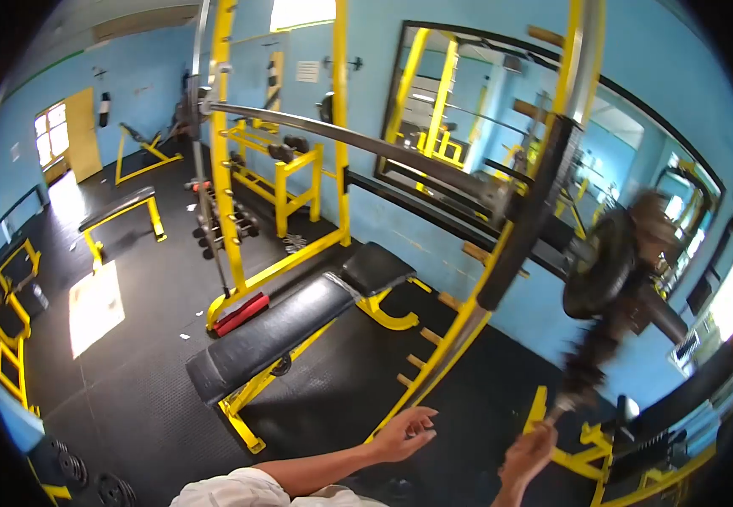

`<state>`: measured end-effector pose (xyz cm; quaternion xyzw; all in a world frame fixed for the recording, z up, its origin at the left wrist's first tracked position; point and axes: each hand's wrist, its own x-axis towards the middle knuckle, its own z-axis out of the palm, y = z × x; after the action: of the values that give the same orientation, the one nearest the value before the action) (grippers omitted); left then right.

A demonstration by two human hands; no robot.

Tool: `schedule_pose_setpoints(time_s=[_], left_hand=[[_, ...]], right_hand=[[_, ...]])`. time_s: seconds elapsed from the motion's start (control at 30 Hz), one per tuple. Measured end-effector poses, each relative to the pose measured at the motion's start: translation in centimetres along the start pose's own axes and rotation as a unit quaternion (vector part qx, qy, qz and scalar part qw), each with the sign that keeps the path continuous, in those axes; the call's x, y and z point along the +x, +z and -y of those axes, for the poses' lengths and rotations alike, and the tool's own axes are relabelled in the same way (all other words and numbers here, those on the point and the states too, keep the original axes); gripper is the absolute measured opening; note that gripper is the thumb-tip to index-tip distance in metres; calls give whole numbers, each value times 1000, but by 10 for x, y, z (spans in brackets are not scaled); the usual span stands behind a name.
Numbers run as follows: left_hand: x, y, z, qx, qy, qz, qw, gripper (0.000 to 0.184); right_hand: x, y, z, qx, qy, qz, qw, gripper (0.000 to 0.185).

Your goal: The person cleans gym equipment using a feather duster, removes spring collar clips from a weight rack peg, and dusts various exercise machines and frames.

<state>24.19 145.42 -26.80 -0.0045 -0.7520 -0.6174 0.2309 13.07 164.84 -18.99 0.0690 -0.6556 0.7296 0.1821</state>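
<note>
My right hand (529,452) is closed round the handle of a dark brown feather duster (590,363). Motion blurs its fluffy head, which reaches up beside a black weight plate (593,275) at the right end of a barbell (341,133); I cannot tell whether they touch. My left hand (404,435) holds nothing, its fingers loosely bent and apart, low in front of the yellow rack upright (459,338). The barbell lies across the yellow rack above a black padded bench (278,334).
A dumbbell rack (299,182) stands behind the left upright, and a large mirror (468,93) hangs on the blue wall. Another bench (117,207) is at the far left. Weight plates (113,488) lie at the lower left. A yellow-framed machine (594,452) stands at the right.
</note>
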Motion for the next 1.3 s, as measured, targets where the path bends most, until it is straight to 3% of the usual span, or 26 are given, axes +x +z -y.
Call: schedule_pose_setpoints(time_s=[0.03, 0.07, 0.13, 0.17, 0.2, 0.23, 0.37, 0.53, 0.6, 0.8, 0.97, 1.03, 1.07, 1.13, 1.2, 1.3], left_hand=[[0, 4, 2, -29, -36, -20, 999, 41], [2, 9, 3, -57, -69, -34, 995, 40], [4, 17, 1, -58, -60, -56, 995, 36], [2, 21, 8, -84, -58, -55, 993, 35], [1, 27, 17, -109, -56, -57, 991, 35], [1, 33, 23, -125, -25, -74, 989, 32], [12, 54, 17, -192, -69, -76, 976, 31], [5, 71, 6, -192, -54, -139, 970, 31], [-8, 71, 10, -159, -60, -143, 975, 32], [-29, 69, 16, -111, -146, -203, 962, 30], [-24, 72, 4, -111, -108, -194, 969, 29], [-27, 72, 4, -96, -92, -194, 972, 29], [-30, 70, 4, -108, -86, -203, 969, 28], [-36, 65, 3, -123, -77, -220, 965, 28], [-51, 55, 0, -120, -91, -231, 961, 30], [-77, 39, 11, -107, -132, -254, 952, 29]], right_hand=[[-1, -5, -8, -64, 8, 66, 996, 19], [-1, -9, -16, -123, -59, 72, 988, 19], [14, -14, -34, -2, -45, 13, 999, 18], [19, -17, -37, 117, 15, 1, 993, 13], [22, -19, -29, 72, -40, 32, 996, 11], [24, -16, -25, 133, -21, 34, 990, 11], [-3, -20, -42, -115, -83, 138, 980, 11], [-74, -75, -145, -163, -23, 158, 974, 13], [-80, -91, -154, -168, 111, 156, 967, 14], [20, -32, -93, -112, -60, 180, 975, 14], [66, -10, -32, -95, 7, 136, 986, 13], [60, -11, -22, -85, 8, 185, 979, 16], [54, -14, -31, -90, 9, 188, 978, 16], [37, -23, -75, -236, 13, 186, 954, 15], [-6, -37, -127, -249, 18, 208, 946, 17], [-72, -17, -132, -135, 130, 172, 967, 20]])
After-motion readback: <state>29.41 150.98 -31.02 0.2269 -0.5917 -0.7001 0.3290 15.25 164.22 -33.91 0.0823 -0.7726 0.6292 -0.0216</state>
